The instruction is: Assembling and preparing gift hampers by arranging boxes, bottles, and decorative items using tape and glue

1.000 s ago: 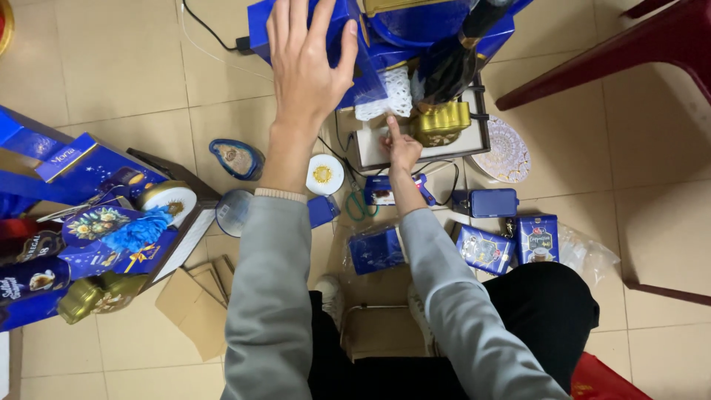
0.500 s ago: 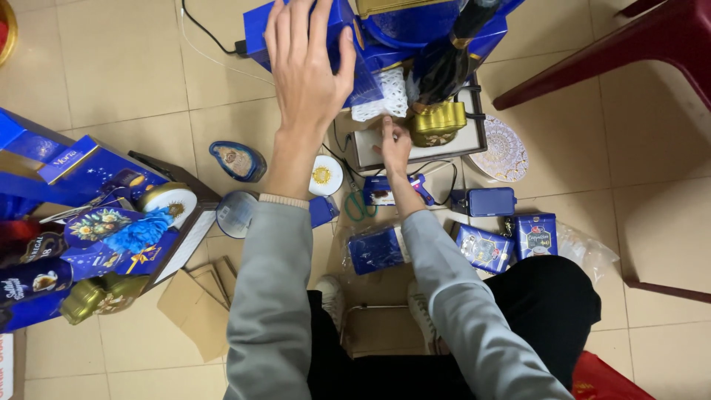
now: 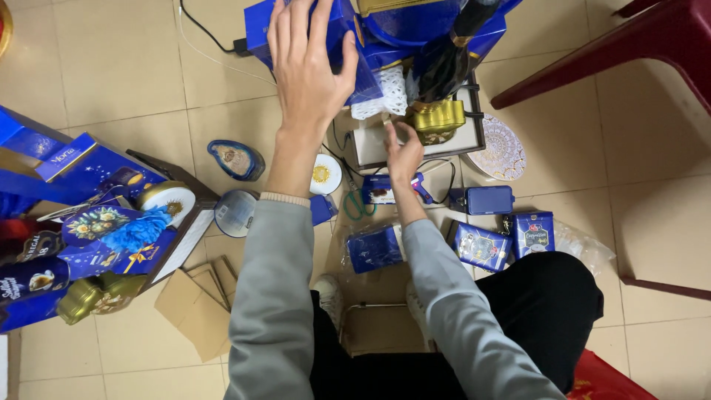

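Observation:
My left hand (image 3: 307,70) lies flat with its fingers spread on the front of a big blue gift box (image 3: 344,44) at the top of the view. My right hand (image 3: 402,152) is lower, its fingers pinched around a small pale thing I cannot make out, right beside a gold tin (image 3: 438,121) that stands on a white board (image 3: 474,137). A white lace doily (image 3: 385,92) hangs from the box just above that hand. A dark bottle (image 3: 444,63) leans out of the box.
Small blue packets (image 3: 481,246) (image 3: 374,248) and a glue gun (image 3: 396,189) lie on the tiled floor near my knees. Blue boxes and tins (image 3: 81,222) crowd the left. Cardboard pieces (image 3: 196,300) lie at lower left. A red chair (image 3: 637,52) stands at the right.
My left hand has stayed pressed on the blue box. My right hand has shifted slightly up toward the gold tin.

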